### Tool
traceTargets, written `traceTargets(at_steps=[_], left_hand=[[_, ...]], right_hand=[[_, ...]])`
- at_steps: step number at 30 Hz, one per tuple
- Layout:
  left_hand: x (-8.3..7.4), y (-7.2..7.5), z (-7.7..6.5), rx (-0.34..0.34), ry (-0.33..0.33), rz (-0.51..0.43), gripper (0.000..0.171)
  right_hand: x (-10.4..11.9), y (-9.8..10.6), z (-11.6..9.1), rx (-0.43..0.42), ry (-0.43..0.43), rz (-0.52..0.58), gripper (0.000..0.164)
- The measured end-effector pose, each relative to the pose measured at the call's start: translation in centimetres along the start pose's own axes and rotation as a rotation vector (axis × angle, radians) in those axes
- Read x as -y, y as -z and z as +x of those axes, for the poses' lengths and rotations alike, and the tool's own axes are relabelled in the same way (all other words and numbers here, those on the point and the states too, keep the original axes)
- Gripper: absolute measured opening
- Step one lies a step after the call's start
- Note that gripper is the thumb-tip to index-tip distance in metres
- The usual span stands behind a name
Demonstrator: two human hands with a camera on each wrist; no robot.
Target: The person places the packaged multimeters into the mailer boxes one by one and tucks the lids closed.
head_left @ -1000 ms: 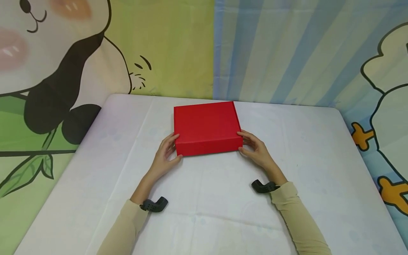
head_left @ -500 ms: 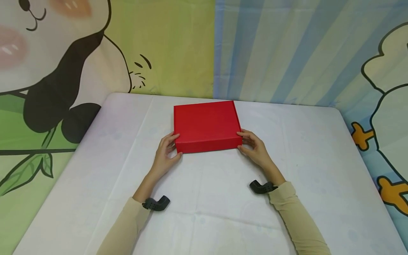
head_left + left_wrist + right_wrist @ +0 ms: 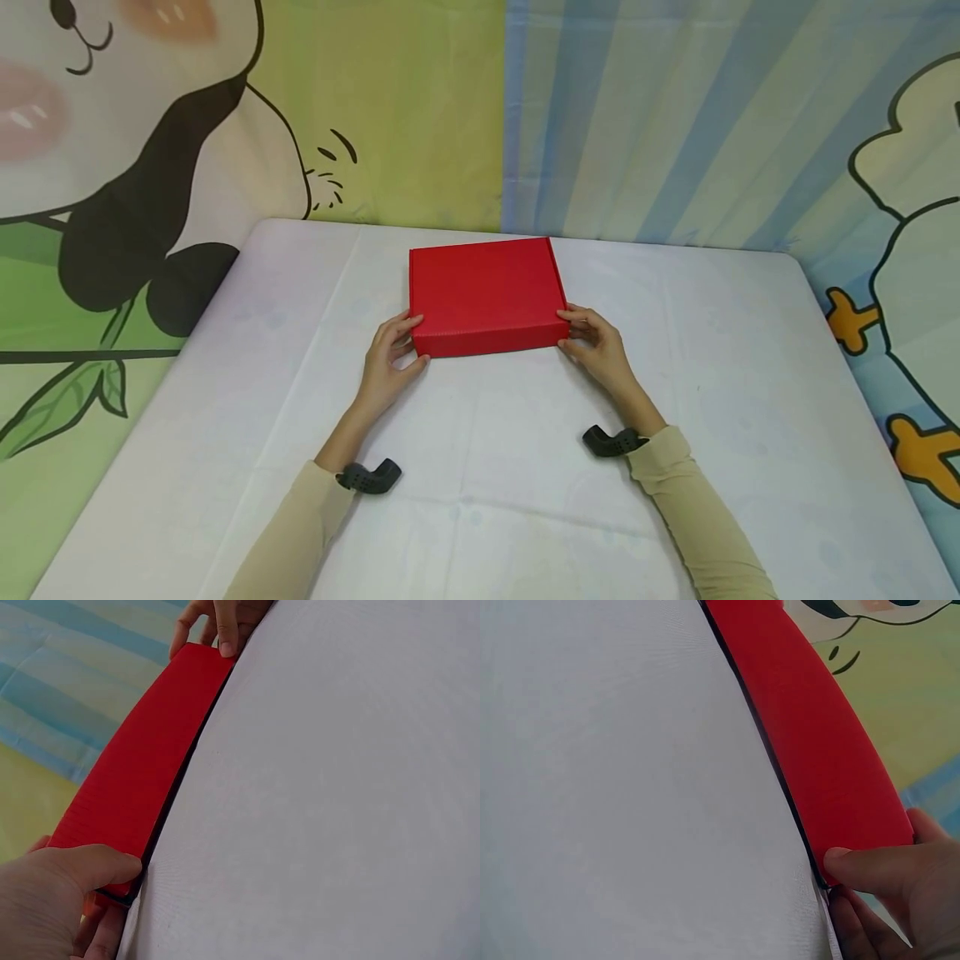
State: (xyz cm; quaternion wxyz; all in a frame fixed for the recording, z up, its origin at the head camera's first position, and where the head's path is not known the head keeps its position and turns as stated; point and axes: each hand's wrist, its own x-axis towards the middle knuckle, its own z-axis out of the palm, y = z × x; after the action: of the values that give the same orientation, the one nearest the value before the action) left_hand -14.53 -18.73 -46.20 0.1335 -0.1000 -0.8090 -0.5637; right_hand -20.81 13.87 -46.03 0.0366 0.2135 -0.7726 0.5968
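Observation:
A flat, closed red box (image 3: 487, 287) lies toward the back of the white-covered table, its front face turned to me. My left hand (image 3: 386, 367) grips the near left corner: fingers along the side, thumb on the front face. At the near right corner my right hand (image 3: 600, 350) holds the box the same way. The left wrist view shows the front face of the box (image 3: 139, 761) with a dark line along its lower edge, and the left thumb (image 3: 112, 866) pressed on its end. In the right wrist view the right thumb (image 3: 855, 866) presses the opposite end.
White cloth (image 3: 480, 467) covers the table on all sides of the box. Behind the table hangs a printed backdrop (image 3: 390, 108) with cartoon animals and blue stripes. A black wrist camera (image 3: 371, 477) sits on the left wrist, another black camera (image 3: 611, 442) on the right.
The front face of the box looks a little shorter, its lower edge higher in the head view. Both thumbs have shifted slightly up with it, and the wrists have come slightly inward. Both hands keep their hold.

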Motion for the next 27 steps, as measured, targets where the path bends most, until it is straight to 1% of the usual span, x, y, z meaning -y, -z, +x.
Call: traceTargets(at_steps=[6, 13, 16, 23, 27], left_hand=[[-0.29, -0.11, 0.15, -0.034, 0.0, -0.012, 0.055], [-0.41, 0.05, 0.09, -0.043, 0.019, -0.045, 0.053], [-0.34, 0.08, -0.02, -0.042, 0.019, -0.057, 0.053], [-0.3, 0.01, -0.01, -0.031, 0.026, -0.062, 0.054], [-0.25, 0.03, 0.09, -0.03, 0.023, -0.053, 0.054]], right_hand=[[-0.13, -0.12, -0.01, -0.028, 0.004, 0.032, 0.041], [0.1, -0.33, 0.07, -0.043, -0.049, 0.034, 0.041], [0.2, -0.39, -0.04, -0.043, -0.057, 0.026, 0.042], [0.2, -0.27, -0.07, -0.047, -0.031, 0.01, 0.042], [0.0, -0.34, 0.06, -0.044, -0.027, 0.027, 0.042]])
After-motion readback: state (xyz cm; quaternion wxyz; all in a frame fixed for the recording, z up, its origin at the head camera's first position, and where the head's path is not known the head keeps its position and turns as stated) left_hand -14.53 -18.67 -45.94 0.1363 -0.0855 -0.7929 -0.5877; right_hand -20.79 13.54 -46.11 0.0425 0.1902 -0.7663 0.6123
